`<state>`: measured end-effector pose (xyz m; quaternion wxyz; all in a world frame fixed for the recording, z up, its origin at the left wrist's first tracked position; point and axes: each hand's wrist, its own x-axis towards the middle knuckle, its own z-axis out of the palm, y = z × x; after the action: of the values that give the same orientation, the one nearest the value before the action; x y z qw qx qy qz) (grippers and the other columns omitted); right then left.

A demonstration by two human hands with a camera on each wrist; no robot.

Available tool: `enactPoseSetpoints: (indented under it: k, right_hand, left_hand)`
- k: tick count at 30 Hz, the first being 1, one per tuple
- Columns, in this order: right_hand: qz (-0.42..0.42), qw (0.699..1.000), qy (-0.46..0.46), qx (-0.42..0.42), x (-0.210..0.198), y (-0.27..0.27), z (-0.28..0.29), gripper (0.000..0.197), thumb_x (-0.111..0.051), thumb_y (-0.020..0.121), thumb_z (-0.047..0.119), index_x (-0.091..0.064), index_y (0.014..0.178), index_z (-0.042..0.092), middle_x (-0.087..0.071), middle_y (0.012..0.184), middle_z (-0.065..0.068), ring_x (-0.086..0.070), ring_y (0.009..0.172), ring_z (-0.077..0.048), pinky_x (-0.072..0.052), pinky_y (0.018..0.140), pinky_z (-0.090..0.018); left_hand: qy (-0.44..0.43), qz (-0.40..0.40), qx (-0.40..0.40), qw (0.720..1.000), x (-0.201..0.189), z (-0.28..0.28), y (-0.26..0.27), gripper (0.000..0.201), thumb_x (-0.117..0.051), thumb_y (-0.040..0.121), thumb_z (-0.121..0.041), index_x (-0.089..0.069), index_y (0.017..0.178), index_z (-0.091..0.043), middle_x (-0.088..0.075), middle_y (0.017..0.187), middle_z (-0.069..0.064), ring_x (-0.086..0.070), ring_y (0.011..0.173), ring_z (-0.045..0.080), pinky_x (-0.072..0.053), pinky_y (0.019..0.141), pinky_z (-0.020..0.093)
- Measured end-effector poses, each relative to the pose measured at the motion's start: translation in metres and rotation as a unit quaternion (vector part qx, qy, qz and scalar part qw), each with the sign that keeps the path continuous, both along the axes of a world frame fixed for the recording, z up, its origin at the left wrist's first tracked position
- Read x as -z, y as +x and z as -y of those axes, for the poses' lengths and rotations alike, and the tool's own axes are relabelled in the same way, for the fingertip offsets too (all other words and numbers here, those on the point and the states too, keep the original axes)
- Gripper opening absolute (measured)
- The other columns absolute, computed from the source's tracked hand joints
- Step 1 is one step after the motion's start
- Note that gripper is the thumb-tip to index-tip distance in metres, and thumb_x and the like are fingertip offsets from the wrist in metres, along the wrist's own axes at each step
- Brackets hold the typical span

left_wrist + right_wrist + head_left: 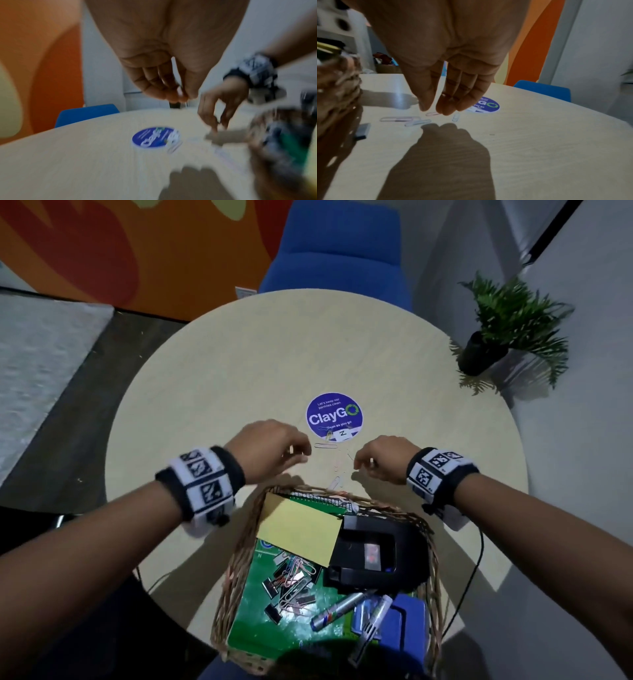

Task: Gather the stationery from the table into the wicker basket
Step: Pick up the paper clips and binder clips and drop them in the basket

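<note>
Hands (329,457) over paper clips (412,120) beside basket (236,570).

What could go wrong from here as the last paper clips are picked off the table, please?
1. The paper clips lie flat and thin on the table; the right hand may slip off them.
2. A small dark clip sits beside the wicker basket, in its shadow, and could be missed.
3. The left hand seems to pinch something small, which might drop.

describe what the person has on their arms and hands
Both forearms are bare, with no sleeves. Each wrist carries a black band with white panels printed with black square marker patterns: the left wristband and the right wristband. A thin black cable trails from the right one. The left hand and right hand wear nothing.
</note>
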<state>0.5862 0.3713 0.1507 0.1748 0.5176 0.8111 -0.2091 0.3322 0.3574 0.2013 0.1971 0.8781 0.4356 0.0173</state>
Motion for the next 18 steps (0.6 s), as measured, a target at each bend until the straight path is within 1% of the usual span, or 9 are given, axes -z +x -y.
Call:
enactPoseSetpoints:
  k: [2,3,5,7,10,12,14,16,18]
  right_hand:
    - [0.003,1.0,-0.017,-0.023,0.009,-0.006,-0.005,0.023,-0.056,0.088,0.02,-0.067,0.107,0.028,-0.069,0.101,0.002,-0.061,0.088,-0.021,-0.039,0.067,-0.027]
    - [-0.004,0.999,-0.023,-0.027,0.013,-0.008,-0.007,0.022,-0.059,0.087,0.021,-0.067,0.105,0.028,-0.069,0.099,0.002,-0.061,0.088,-0.021,-0.04,0.067,-0.027]
    - [-0.024,0.999,-0.039,-0.025,0.024,-0.01,-0.012,0.021,-0.063,0.084,0.023,-0.067,0.105,0.028,-0.069,0.1,0.003,-0.061,0.09,-0.021,-0.041,0.07,-0.027]
    - [-0.04,0.998,-0.047,-0.016,0.034,-0.011,-0.016,0.022,-0.064,0.083,0.026,-0.065,0.105,0.027,-0.068,0.1,0.003,-0.06,0.091,-0.021,-0.041,0.072,-0.027]
    - [-0.061,0.997,-0.042,-0.01,0.045,-0.012,-0.018,0.017,-0.064,0.083,0.028,-0.063,0.1,0.026,-0.064,0.089,0.005,-0.057,0.082,-0.02,-0.038,0.068,-0.027]
    - [-0.077,0.996,-0.04,-0.007,0.049,-0.011,-0.017,0.009,-0.064,0.082,0.027,-0.062,0.09,0.023,-0.062,0.079,0.005,-0.055,0.075,-0.019,-0.038,0.065,-0.027]
    - [-0.082,0.995,-0.047,0.003,0.051,-0.009,-0.017,0.005,-0.062,0.082,0.025,-0.061,0.08,0.021,-0.064,0.075,0.004,-0.057,0.072,-0.021,-0.043,0.063,-0.03]
    - [-0.079,0.995,-0.055,0.011,0.051,-0.006,-0.016,0.007,-0.059,0.082,0.025,-0.06,0.078,0.02,-0.066,0.075,0.002,-0.059,0.072,-0.022,-0.047,0.066,-0.033]
    - [-0.067,0.996,-0.052,0.01,0.052,-0.001,-0.015,0.01,-0.053,0.083,0.025,-0.059,0.077,0.021,-0.066,0.076,0.001,-0.06,0.071,-0.024,-0.048,0.066,-0.034]
  left_hand:
    - [0.014,-0.084,0.054,0.995,0.013,-0.028,0.014,0.018,-0.053,0.093,-0.028,-0.067,0.102,-0.024,-0.068,0.1,-0.003,-0.063,0.087,0.019,-0.049,0.071,0.031]
    - [0.008,-0.129,0.078,0.988,0.023,-0.039,0.02,0.018,-0.052,0.093,-0.027,-0.067,0.1,-0.022,-0.068,0.099,-0.002,-0.062,0.086,0.021,-0.048,0.07,0.03]
    - [-0.024,-0.186,0.084,0.979,0.042,-0.054,0.03,0.017,-0.052,0.091,-0.029,-0.067,0.093,-0.021,-0.069,0.096,0.002,-0.06,0.081,0.022,-0.048,0.069,0.03]
    - [-0.073,-0.181,0.053,0.979,0.058,-0.062,0.036,0.016,-0.057,0.087,-0.032,-0.067,0.09,-0.02,-0.07,0.091,0.003,-0.059,0.079,0.022,-0.049,0.07,0.031]
    - [-0.117,-0.172,0.045,0.977,0.076,-0.067,0.048,0.021,-0.065,0.081,-0.037,-0.067,0.086,-0.017,-0.064,0.077,0.0,-0.055,0.072,0.02,-0.041,0.064,0.028]
    - [-0.127,-0.185,0.057,0.973,0.083,-0.067,0.059,0.027,-0.067,0.078,-0.044,-0.064,0.08,-0.017,-0.059,0.071,-0.002,-0.054,0.07,0.021,-0.04,0.062,0.028]
    - [-0.135,-0.194,0.074,0.969,0.087,-0.067,0.072,0.033,-0.068,0.075,-0.05,-0.059,0.072,-0.018,-0.054,0.063,-0.004,-0.052,0.066,0.02,-0.039,0.06,0.028]
    - [-0.145,-0.2,0.1,0.964,0.088,-0.066,0.086,0.038,-0.07,0.072,-0.055,-0.061,0.07,-0.018,-0.056,0.06,-0.005,-0.052,0.062,0.018,-0.039,0.058,0.027]
    - [-0.144,-0.22,0.13,0.956,0.088,-0.065,0.099,0.036,-0.072,0.07,-0.054,-0.065,0.07,-0.019,-0.06,0.06,-0.005,-0.053,0.06,0.016,-0.042,0.057,0.025]
